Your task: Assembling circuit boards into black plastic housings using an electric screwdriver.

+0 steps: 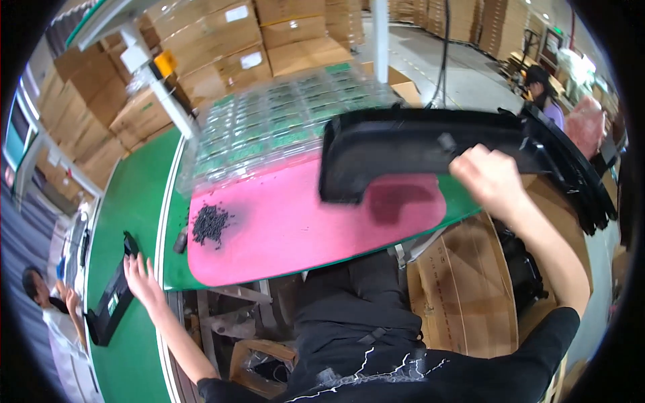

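My right hand (489, 180) is closed on the edge of a long black plastic housing (396, 144), lifted over the right side of a pink mat (282, 228). One end of the housing is slightly blurred. On the left, my left hand (142, 281) has its fingers stretched out beside a second black plastic part (111, 305) on the green conveyor belt (138, 201). Whether it touches that part I cannot tell. A heap of small black pieces (210, 224) lies on the mat's left side, and a small dark cylinder (181, 240) stands just off its edge.
Clear plastic trays (269, 121) with green parts are stacked behind the mat. More black curved housings (574, 168) stand at the right, above an open cardboard box (463, 282). Cartons (201, 47) line the back. Another person (60, 302) works across the belt at left.
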{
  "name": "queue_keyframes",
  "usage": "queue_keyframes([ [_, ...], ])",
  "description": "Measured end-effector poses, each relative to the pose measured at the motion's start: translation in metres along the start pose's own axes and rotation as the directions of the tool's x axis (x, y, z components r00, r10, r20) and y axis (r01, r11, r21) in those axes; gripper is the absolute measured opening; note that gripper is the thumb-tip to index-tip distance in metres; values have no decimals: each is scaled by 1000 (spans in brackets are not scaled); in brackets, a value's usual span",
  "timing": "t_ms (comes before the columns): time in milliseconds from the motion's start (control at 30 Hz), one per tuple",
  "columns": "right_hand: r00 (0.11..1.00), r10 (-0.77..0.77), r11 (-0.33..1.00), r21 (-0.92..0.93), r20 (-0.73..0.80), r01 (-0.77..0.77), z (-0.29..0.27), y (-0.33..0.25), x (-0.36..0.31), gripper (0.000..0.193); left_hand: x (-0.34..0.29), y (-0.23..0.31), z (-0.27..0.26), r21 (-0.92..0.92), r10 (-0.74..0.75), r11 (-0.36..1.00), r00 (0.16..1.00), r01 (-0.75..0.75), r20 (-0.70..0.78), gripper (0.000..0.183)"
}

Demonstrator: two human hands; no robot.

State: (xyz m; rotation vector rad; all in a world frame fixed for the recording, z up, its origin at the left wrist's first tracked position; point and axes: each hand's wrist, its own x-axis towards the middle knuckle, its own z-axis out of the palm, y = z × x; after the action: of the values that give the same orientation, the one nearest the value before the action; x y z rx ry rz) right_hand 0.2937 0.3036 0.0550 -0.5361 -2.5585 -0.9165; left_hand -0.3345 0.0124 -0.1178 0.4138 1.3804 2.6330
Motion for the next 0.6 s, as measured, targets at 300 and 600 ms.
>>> queue_keyframes([
  [300,900,-435,830,379,-20,409,91,-124,53,19,-99,-20,230,407,-270,768,326,-495,906,37],
  [600,971,-128,923,383,201,42,192,0,222,16,-91,-85,273,301,-460,686,-73,-662,885,30],
])
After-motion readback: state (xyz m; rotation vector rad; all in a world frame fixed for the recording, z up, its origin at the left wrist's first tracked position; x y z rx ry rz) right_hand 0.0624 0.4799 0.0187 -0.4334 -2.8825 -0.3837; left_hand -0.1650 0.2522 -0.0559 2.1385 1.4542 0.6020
